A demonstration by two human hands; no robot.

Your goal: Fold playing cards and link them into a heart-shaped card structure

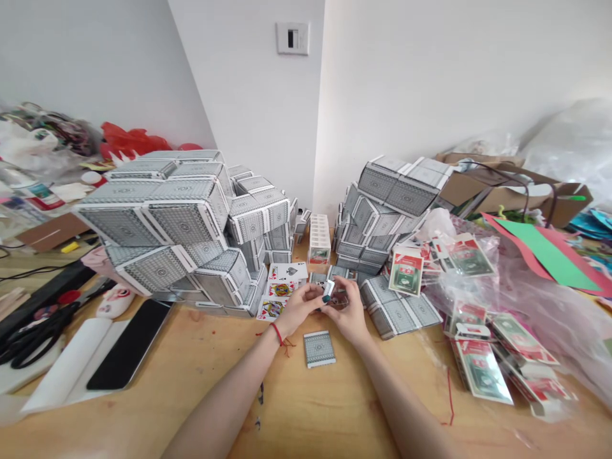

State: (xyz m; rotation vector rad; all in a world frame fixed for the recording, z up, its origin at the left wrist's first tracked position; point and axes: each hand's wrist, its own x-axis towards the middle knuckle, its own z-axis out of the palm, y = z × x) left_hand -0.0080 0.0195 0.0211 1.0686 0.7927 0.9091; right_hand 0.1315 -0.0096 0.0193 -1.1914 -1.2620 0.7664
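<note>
Left hand [302, 307] has thumb and fingers pinched on a small folded card [329, 290], center of frame. Right hand [350, 311] is right beside it, thumb and index bowed around the card's right side; can't tell if those tips actually clamp it, fingers hide the contact. Card sits between the two hands, tilted, pale edge up, at the fingertips rather than in the palms. Loose card [319, 349] lies flat on the table [287, 408] just below the hands, grey patterned back up, pale strips at top and bottom edges. Face-up cards [282, 290] are just left of the left hand, partly overlapped. Big left stack [186, 220] of grey card blocks fills center-left; right stack [396, 191] stands right of center, with a low block [401, 306] near the right hand. White box [319, 236] stands between the stacks. Red-green packs [482, 370] pile at lower right among clear plastic. Phone [131, 344] lower left, scissors [38, 338] at far left edge.
</note>
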